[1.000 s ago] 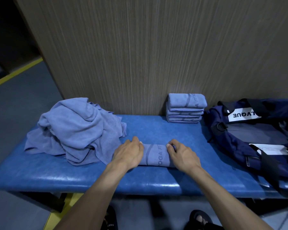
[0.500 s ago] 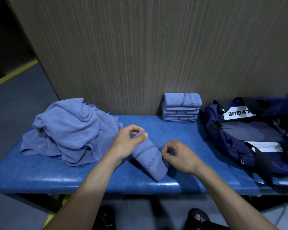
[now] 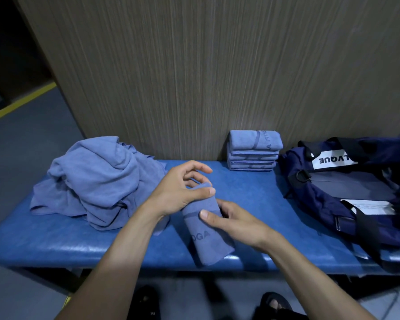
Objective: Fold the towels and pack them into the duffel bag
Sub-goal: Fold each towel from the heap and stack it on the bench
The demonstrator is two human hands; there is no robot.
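From my remote seat I see both bare hands working on one folded blue-grey microfibre towel (image 3: 202, 229), a narrow folded bundle that lies lengthwise on the padded blue vinyl bench (image 3: 62, 245), its near end reaching the bench's front edge and printed with dark letters "OGA". The left hand (image 3: 179, 192) sits at the towel's far end: its thumb presses on the top of the cloth while the fingers arch loosely spread above it, tips apart (I cannot tell whether the lower fingers touch the fabric). The right hand (image 3: 234, 221) grips the towel from its right side, thumb laid across the upper face and fingers curled around the edge beneath.

To the left on the same bench lies a crumpled heap of unfolded blue-grey towels (image 3: 99, 181), its edge just beside the left wrist. At the back, against the brown wood-grain wall panel (image 3: 194, 77), stands a neat stack of folded blue-grey towels (image 3: 253, 153), well apart from the hands. Right of that stack rests the navy fabric duffel bag (image 3: 346, 190), with black straps, a white label reading upside down and a white paper tag on its side. Below the bench edge I make out dark sandals (image 3: 273, 306) on a grey floor.
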